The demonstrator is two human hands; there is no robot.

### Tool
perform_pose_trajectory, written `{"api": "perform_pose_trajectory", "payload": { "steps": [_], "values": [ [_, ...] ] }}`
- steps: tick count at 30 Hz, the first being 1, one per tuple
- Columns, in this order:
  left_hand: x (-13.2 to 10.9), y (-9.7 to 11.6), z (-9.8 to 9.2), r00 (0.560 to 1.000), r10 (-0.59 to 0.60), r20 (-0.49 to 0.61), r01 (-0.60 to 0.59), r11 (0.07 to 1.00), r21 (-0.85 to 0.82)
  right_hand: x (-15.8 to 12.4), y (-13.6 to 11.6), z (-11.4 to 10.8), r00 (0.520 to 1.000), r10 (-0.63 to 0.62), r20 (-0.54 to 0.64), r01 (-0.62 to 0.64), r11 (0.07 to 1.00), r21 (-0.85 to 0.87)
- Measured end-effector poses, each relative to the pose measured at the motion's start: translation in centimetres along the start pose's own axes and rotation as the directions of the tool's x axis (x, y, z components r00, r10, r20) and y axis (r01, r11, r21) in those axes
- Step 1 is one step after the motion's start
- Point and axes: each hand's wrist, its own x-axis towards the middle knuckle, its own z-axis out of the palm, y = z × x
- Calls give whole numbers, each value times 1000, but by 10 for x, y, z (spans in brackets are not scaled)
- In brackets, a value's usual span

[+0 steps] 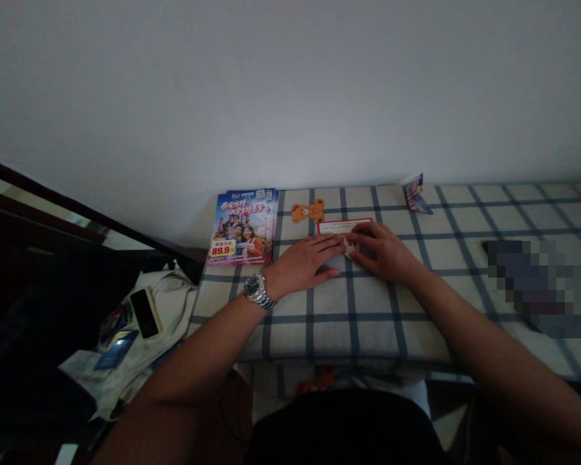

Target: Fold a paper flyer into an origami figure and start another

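A small paper leaflet [332, 227] with a red border and pale printed middle lies on the checked cloth. My left hand [306, 259] rests flat with fingers stretched out, their tips at the leaflet's near edge. A metal wristwatch is on that wrist. From the right, my right hand [385, 252] bends its fingers over the leaflet. Its thumb and forefinger close on the near corner, where a bit of white and orange paper shows between them. The fingers hide much of the leaflet.
A stack of colourful flyers [242, 232] lies left, near the wall. A folded flyer [419, 196] stands at the back right. Further right is a dark, pixelated object [527, 284]. A phone [145, 313] rests on a pale bag [172, 290] at lower left. The checked cloth [290, 307] carries a printed bear.
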Motion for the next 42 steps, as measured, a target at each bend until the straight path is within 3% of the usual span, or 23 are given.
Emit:
{"api": "perform_pose_trajectory", "payload": {
  "steps": [15,33,42],
  "values": [
    [1,2,1,1000,-20,2,19,998,52,-2,0,4,1000,-11,-22,11,999,-42],
    [11,6,4,983,-109,-146,104,994,-39,0,-2,4,1000,-2,-16,2,999,-39],
    [10,12,2,991,-72,-117,78,995,55,0,-3,3,1000,-12,-26,11,999,-44]
  ]
}}
